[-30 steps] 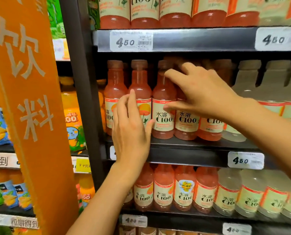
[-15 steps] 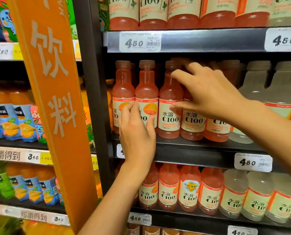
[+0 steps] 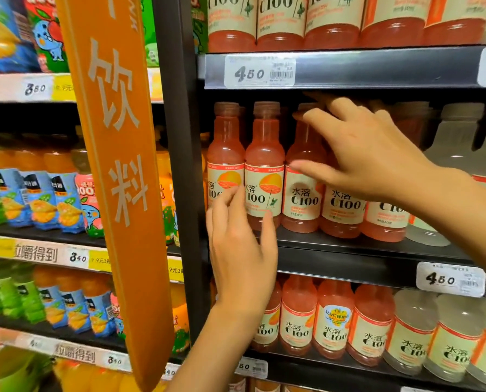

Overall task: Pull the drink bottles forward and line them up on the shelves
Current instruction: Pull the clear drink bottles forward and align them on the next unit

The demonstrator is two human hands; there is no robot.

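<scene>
1. Your left hand (image 3: 240, 244) reached up in front of the middle shelf (image 3: 349, 267), its fingers loosely spread and holding nothing; the fingertips sat at the label of the second pink bottle (image 3: 264, 171), though blur kept me from telling whether they touched it.
2. Your right hand (image 3: 369, 154) came in from the right with fingers spread wide around the necks of the third pink bottle (image 3: 302, 190) and the fourth pink bottle (image 3: 342, 210); whether it gripped either I could not tell.
3. The pink bottles stood upright in a row at the front edge of that shelf, with the first pink bottle (image 3: 225, 165) leftmost and pale bottles (image 3: 457, 142) further right.
4. A price tag (image 3: 260, 72) reading 4.50 hung on the shelf above.
5. An orange sign (image 3: 117, 165) stood left of the dark upright post (image 3: 179, 137).
</scene>
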